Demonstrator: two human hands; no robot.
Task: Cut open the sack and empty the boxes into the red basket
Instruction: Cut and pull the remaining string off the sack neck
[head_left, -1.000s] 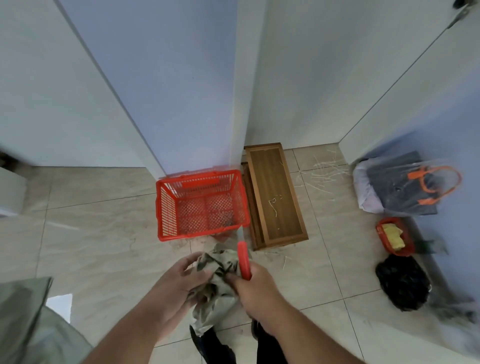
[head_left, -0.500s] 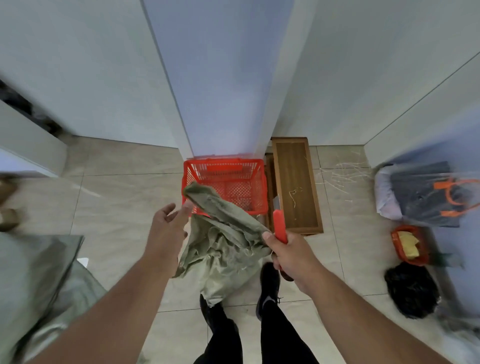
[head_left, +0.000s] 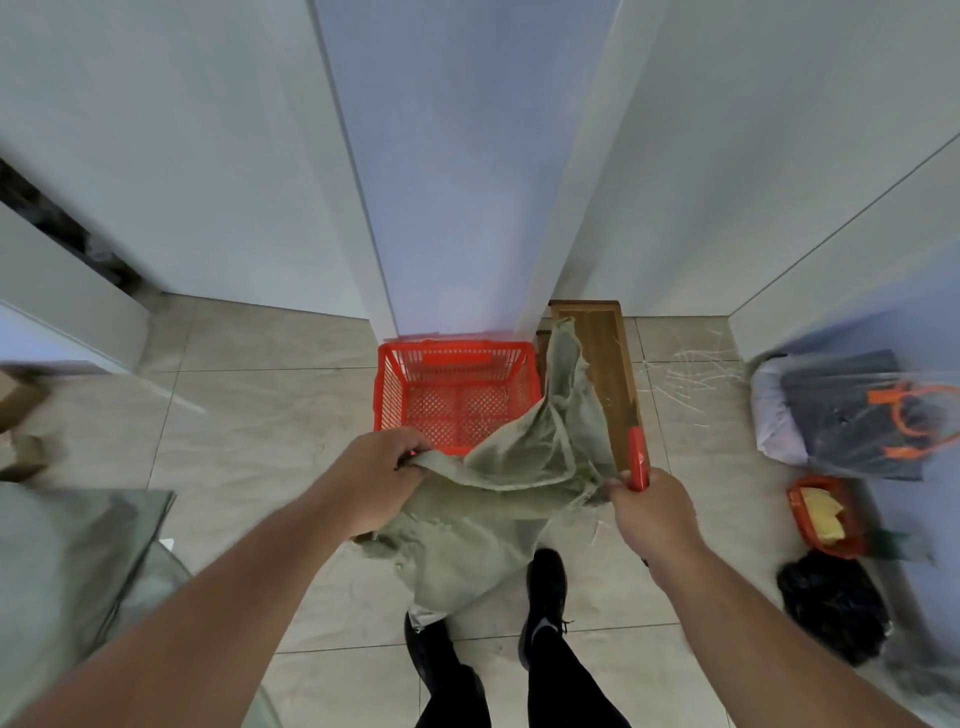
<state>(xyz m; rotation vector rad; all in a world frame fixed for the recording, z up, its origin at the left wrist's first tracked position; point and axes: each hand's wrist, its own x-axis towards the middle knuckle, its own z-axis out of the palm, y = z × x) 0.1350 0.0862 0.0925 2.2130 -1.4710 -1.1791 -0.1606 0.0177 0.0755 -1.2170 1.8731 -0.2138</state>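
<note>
So the person's got the sack (head_left: 498, 499) stretched between both hands, right above the near rim of the red basket (head_left: 457, 395) on the floor. Left hand (head_left: 379, 473) has its fingers curled round one edge of the cloth, right hand (head_left: 652, 514) is wrapped round the red-handled cutter (head_left: 638, 457) and seems to pinch the other edge too. Sack looks like limp woven stuff, floppy, frayed at the edges, probably light, and it hangs slack, so whether any boxes sit inside is impossible to tell. Best bet is gripping bunched edges or corners, since flat cloth would likely just slip through
</note>
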